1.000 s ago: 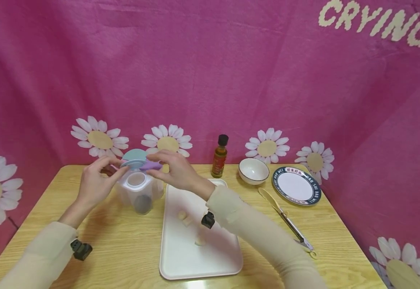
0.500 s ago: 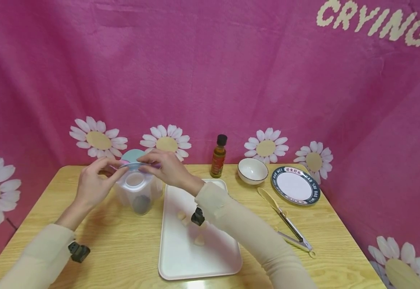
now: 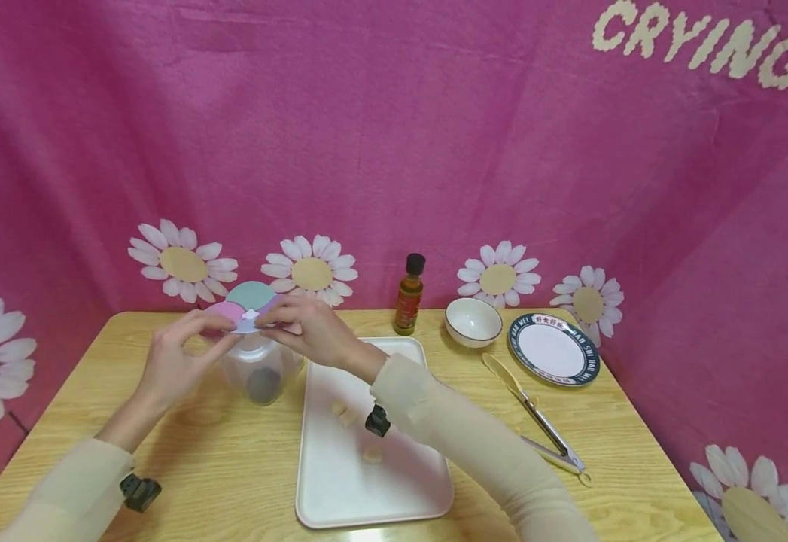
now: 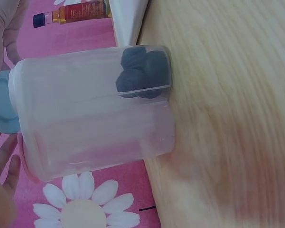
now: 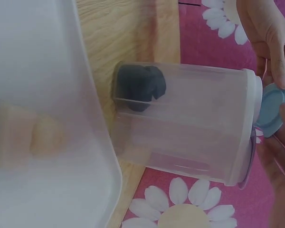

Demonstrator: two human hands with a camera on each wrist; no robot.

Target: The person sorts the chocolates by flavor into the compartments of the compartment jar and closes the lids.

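Translucent, one plastic canister (image 3: 251,361) stands towards the far left corner of the table (image 3: 224,467); I count four lids (image 3: 251,294), three dark balls (image 4: 132,81) inside. Left hand (image 3: 180,348) and right hand (image 3: 320,328), nearly closed, pinch the blue lid (image 4: 4,108).

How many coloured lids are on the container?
4: green lid at the back, pink lid left, purple lid right and partly covered, blue lid in front.

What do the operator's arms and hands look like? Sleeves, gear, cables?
The left hand and right hand are bare, no gloves. Long, plain cream sleeves cover both arms to about the wrists. A small, angular black device sits near each cuff. I see no cables or lettering on either arm.
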